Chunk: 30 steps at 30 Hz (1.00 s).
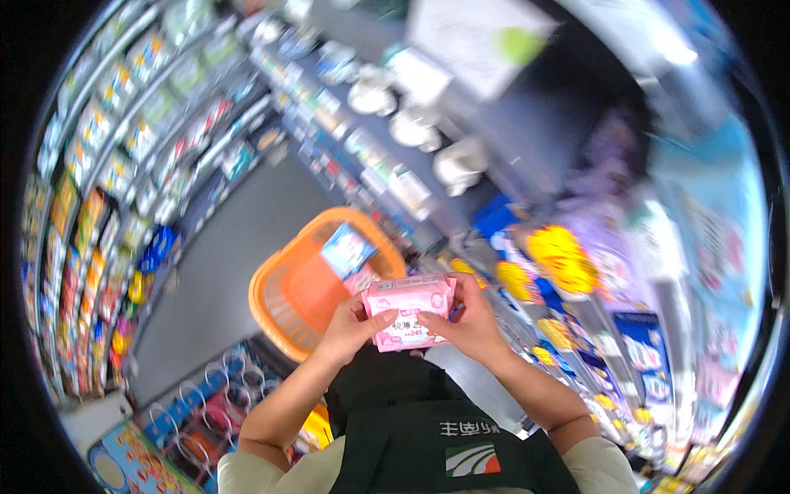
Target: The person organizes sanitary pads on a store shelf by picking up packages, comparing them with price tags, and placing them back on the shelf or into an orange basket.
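Between my left hand [349,327] and my right hand [472,324] is a pink plastic-wrapped pack [412,313] that bears writing, gripped at its two ends with both thumbs on its front. It is held in front of my dark apron. Just beyond it, an orange plastic basket [265,302] with slotted sides contains a blue and white packet [348,250] and a pink packet [361,278] beside it. My left forearm passes near the basket's lower edge. The pack and my hands cover part of the basket's near right side.
Shelves of packaged goods [117,86] curve along the left. On the right, more shelves carry purple and blue packs [642,352] with yellow tags [558,259]. White cups [460,163] line a shelf ahead. A rack with white wire loops [216,401] stands at lower left, beside the grey floor [228,247].
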Tool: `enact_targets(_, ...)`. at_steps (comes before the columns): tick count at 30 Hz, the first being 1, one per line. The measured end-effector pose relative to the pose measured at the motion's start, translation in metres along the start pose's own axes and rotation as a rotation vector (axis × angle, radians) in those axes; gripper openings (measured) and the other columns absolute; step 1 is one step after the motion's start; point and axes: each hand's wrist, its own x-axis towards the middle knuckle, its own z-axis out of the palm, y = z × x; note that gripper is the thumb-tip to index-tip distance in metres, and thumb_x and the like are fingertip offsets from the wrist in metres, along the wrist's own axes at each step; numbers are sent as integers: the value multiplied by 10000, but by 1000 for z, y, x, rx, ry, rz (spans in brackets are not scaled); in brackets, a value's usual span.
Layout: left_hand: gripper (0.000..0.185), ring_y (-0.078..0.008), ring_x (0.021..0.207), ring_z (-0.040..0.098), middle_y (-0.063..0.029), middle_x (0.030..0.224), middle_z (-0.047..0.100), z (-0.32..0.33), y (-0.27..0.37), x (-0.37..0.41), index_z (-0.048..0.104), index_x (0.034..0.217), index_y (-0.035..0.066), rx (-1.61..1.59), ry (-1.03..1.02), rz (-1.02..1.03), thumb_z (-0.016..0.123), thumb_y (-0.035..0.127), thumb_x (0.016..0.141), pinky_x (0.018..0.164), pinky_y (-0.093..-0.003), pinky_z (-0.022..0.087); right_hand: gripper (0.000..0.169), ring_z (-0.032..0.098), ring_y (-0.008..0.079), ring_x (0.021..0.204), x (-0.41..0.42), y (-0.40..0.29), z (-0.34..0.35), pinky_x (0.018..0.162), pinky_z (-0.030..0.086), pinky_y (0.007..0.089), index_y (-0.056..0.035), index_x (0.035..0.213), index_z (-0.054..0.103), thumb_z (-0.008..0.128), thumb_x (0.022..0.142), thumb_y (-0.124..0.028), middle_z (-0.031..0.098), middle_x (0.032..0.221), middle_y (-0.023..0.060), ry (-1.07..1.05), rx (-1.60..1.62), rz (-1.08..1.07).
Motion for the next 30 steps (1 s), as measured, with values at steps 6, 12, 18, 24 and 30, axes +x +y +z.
enact_targets(6, 560, -119, 1048, 564, -47, 1150, 586, 136, 86, -23, 468, 1276, -10, 252, -422, 266, 707, -39, 771, 895, -306, 474, 710, 617, 146, 910, -119, -94, -100, 685, 490, 275, -28, 1250, 383, 820, 712, -186, 635, 1075, 108, 334, -13, -340)
enact_targets(12, 709, -281, 1062, 600, -181, 1134, 609, 251, 147, -66, 536, 1185, -61, 739, -785, 910, 868, 182, 607, 930, -371, 454, 772, 616, 279, 1002, -240, -123, -155, 747, 509, 333, 4, 1326, 412, 809, 703, -217, 572, 1196, 180, 609, -193, -754)
enact_targets(18, 669, -362, 1138, 553, -221, 1224, 551, 375, 187, -93, 533, 1217, -50, 890, -868, 1753, 796, 179, 647, 952, -418, 441, 603, 615, 342, 1002, -321, -168, -218, 794, 497, 365, -10, 1196, 542, 764, 642, -92, 578, 1187, 222, 1066, -864, -1176)
enact_targets(24, 734, -360, 1104, 514, -208, 1199, 522, 453, 170, -91, 424, 1282, -18, 872, -837, 1565, 784, 236, 696, 935, -420, 411, 677, 565, 361, 1085, -372, -195, -264, 907, 460, 401, -1, 1255, 476, 797, 662, -55, 549, 1178, 251, 1241, -983, -1327)
enact_targets(30, 494, -385, 991, 508, -204, 1084, 533, 492, 162, -93, 523, 1131, -42, 1065, -748, 1871, 717, 204, 750, 874, -433, 422, 621, 538, 313, 1140, -385, -206, -282, 960, 430, 377, -13, 1241, 505, 775, 682, -16, 547, 1214, 186, 1314, -912, -1299)
